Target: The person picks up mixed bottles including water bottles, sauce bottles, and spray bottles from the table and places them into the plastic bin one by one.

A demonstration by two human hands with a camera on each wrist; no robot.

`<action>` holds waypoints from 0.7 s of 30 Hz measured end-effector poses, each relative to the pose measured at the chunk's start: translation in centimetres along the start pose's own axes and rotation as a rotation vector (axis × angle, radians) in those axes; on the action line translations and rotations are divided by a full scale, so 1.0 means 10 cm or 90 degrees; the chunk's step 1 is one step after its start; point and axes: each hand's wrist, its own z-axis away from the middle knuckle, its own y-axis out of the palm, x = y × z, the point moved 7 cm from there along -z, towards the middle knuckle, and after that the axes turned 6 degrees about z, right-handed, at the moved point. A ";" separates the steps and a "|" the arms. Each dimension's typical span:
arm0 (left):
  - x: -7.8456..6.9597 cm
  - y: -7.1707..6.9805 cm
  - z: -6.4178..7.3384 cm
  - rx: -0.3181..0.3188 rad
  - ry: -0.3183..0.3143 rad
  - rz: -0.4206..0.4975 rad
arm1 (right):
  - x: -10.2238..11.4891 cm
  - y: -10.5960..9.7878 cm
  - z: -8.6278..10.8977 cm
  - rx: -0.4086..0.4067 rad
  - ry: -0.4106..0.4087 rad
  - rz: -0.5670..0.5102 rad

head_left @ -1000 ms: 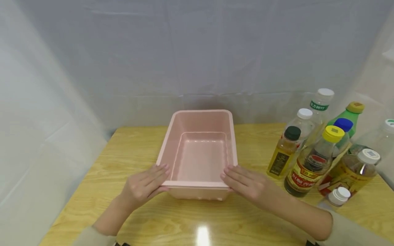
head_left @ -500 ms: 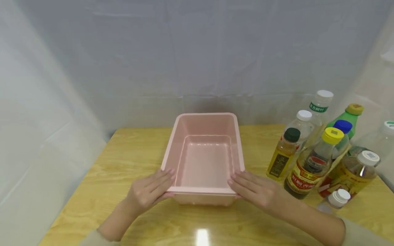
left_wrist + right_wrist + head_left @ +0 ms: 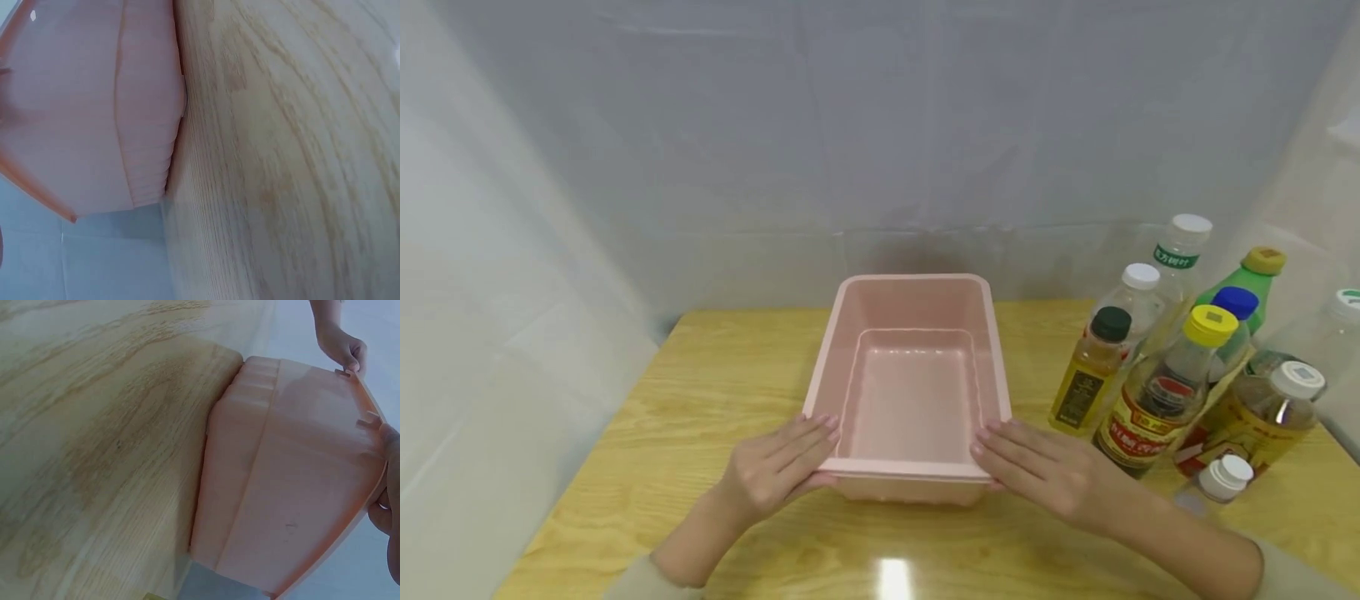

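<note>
A pink plastic basin (image 3: 913,400), rectangular and with nothing in it, sits upright on the wooden table in front of me. My left hand (image 3: 778,467) grips the near left corner, fingers over the rim and thumb below it. At the near right corner my right hand (image 3: 1048,475) holds the rim in the same way. The left wrist view shows one outer side of the basin (image 3: 75,112) against the table. In the right wrist view both hands pinch the rim from outside, and the basin's ribbed lower wall (image 3: 237,469) meets the wood.
Several bottles stand together at the table's right, among them a small dark-capped oil bottle (image 3: 1084,379), a yellow-capped bottle (image 3: 1150,425) and a white-capped brown bottle (image 3: 1255,425). A small white-capped bottle (image 3: 1217,483) is beside my right forearm. Pale sheeting (image 3: 880,133) hangs behind the table (image 3: 700,375).
The basin has slid to the right and slightly towards me, with both hands staying on its near corners. The bottles have stayed in place.
</note>
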 end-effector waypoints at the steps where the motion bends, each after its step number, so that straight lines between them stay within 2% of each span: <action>1: 0.00 0.00 0.00 -0.002 0.002 -0.002 | 0.00 0.00 0.00 0.002 -0.002 0.000; 9: -0.04 0.02 -0.04 -0.014 0.038 -0.009 | -0.01 -0.07 0.02 0.008 -0.009 -0.008; 16: -0.12 0.05 -0.08 0.026 0.082 -0.002 | 0.02 -0.18 0.06 -0.012 -0.017 -0.019; 21: -0.17 0.07 -0.11 0.041 0.120 -0.029 | 0.02 -0.25 0.05 -0.047 -0.026 -0.023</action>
